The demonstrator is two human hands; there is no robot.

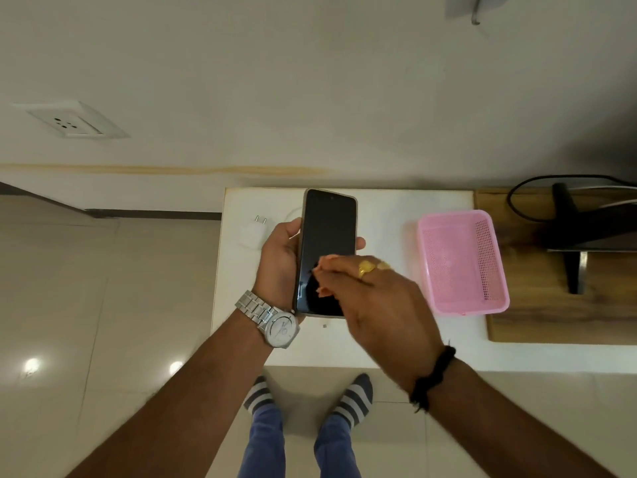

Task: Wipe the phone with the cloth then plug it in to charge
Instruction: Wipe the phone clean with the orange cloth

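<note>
A phone [327, 232] with a dark screen is held face up above the white table [379, 339]. My left hand [279, 260] grips it from the left side, fingertips showing at its right edge. My right hand [375, 298] lies over the lower part of the screen, fingers curled on an orange cloth [324, 270] of which only small bits show. A white charger plug [253, 231] lies on the table left of the phone, with a thin white cable [293, 212] curving behind my left hand. A white wall socket [74, 121] sits on the wall at upper left.
A pink plastic basket [462, 260] stands on the table to the right of the phone. Beyond it a wooden surface [534, 315] carries a black stand [572, 243] and black cables. My feet in striped socks stand on the tiled floor below the table edge.
</note>
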